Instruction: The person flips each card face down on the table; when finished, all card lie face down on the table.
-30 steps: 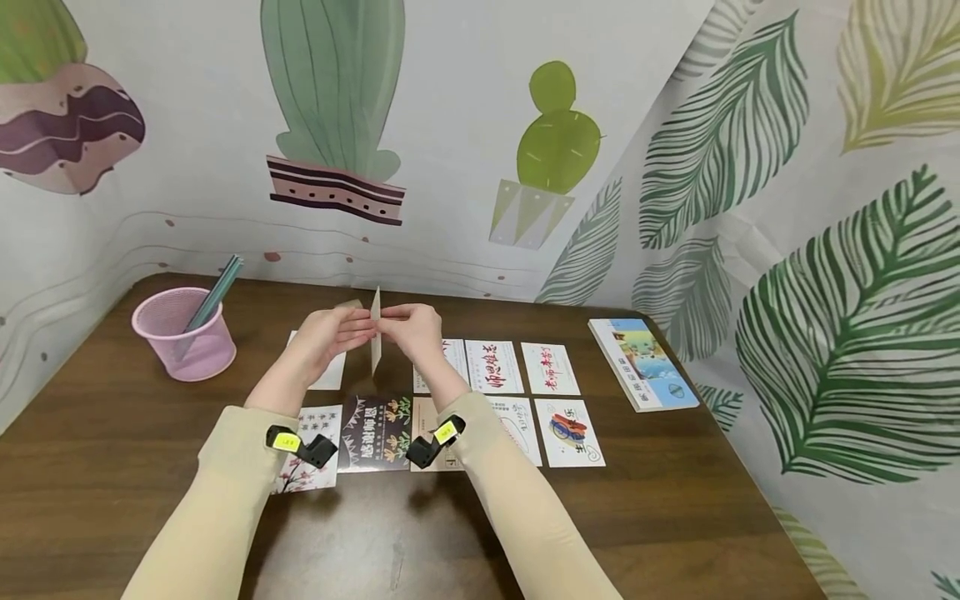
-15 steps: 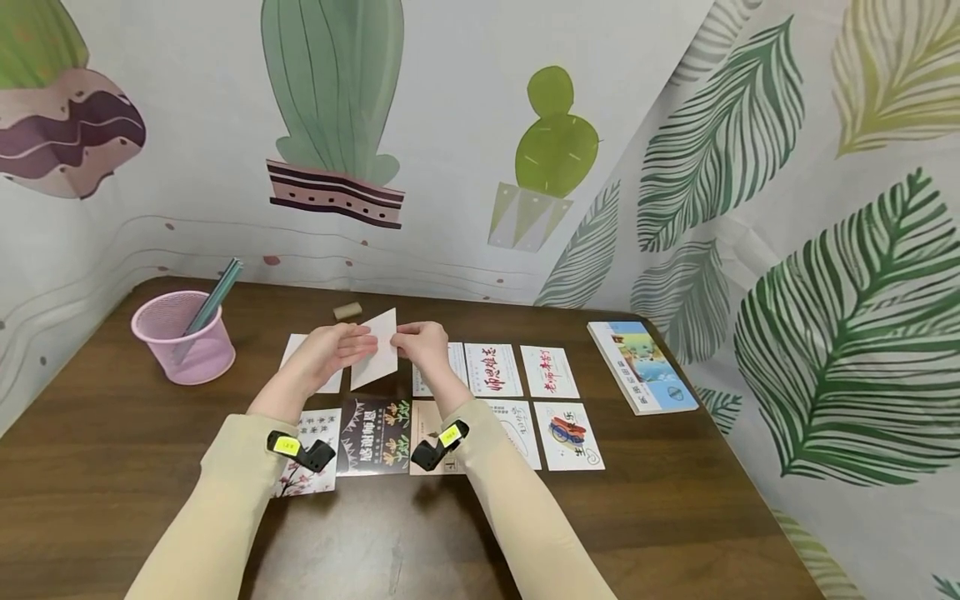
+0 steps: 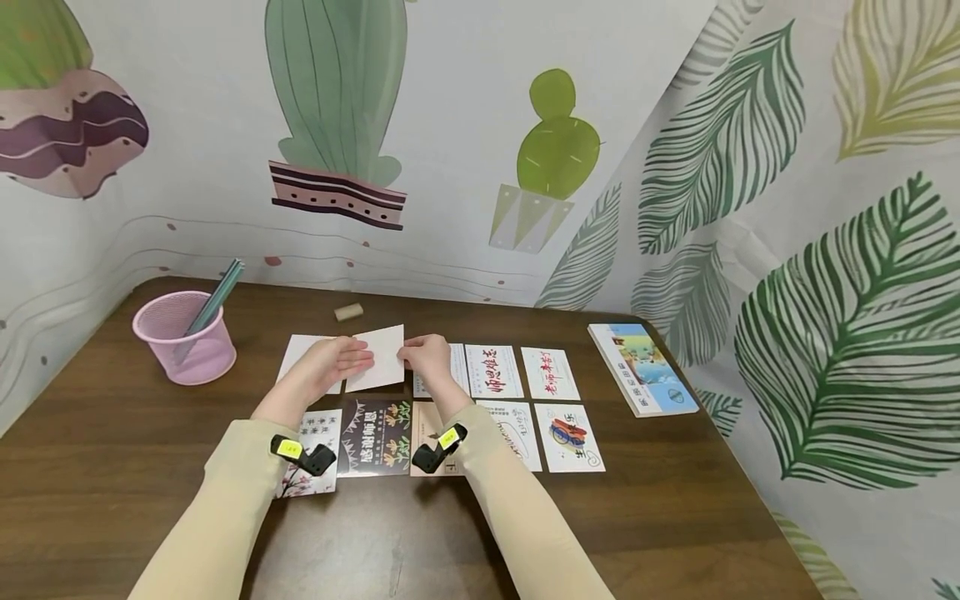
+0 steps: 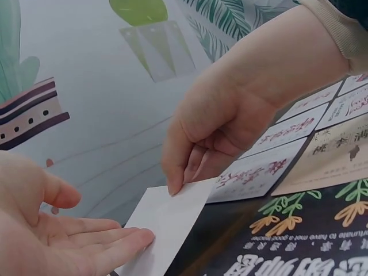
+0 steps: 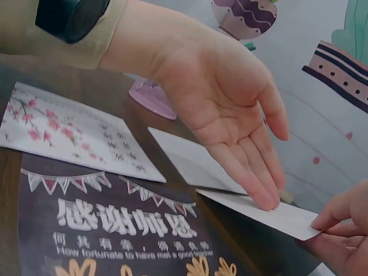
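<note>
Right hand [image 3: 426, 357] pinches the blank white card [image 3: 377, 358] by its edge, left hand [image 3: 335, 363] flat with fingers straight beneath it, low over the desk's [image 3: 112, 467] far middle, probably setting it down, needing gentle release.

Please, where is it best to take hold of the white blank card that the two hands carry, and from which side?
Probably the white card by its free far edge, coming from above: left hand and right hand occupy its side edges, and it sits nearly flat, low over the table.
</note>
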Demonstrator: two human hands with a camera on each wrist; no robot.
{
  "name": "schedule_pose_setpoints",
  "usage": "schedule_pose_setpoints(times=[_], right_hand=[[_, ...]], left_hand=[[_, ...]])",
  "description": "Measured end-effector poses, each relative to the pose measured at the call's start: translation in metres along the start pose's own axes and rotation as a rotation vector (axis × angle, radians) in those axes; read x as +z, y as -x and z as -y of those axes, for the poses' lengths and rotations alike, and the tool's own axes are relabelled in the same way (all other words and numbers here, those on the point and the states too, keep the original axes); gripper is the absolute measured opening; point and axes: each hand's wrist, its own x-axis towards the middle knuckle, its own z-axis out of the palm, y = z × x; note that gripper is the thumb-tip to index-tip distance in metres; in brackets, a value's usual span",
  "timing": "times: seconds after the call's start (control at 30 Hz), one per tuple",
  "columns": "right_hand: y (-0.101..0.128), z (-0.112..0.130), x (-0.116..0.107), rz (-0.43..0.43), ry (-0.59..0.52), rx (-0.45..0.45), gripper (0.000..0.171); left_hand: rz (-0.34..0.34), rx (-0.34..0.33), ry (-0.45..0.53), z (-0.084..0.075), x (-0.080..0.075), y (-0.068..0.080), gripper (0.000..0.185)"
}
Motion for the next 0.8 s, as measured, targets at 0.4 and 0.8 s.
schedule_pose_setpoints(times=[0.4,0.8], right_hand=[[-0.003,-0.008,-0.005,0.047,0.077,0.004,0.017],[-0.005,-0.005,-0.02,0.104,-0.005,-0.006,0.02]], left_hand=[[-0.006,-0.029,-0.041,0.006,0.003,-0.002,0.054],[-0.023,-0.021,-0.087,0.007,0.005,-0.001,0.051]])
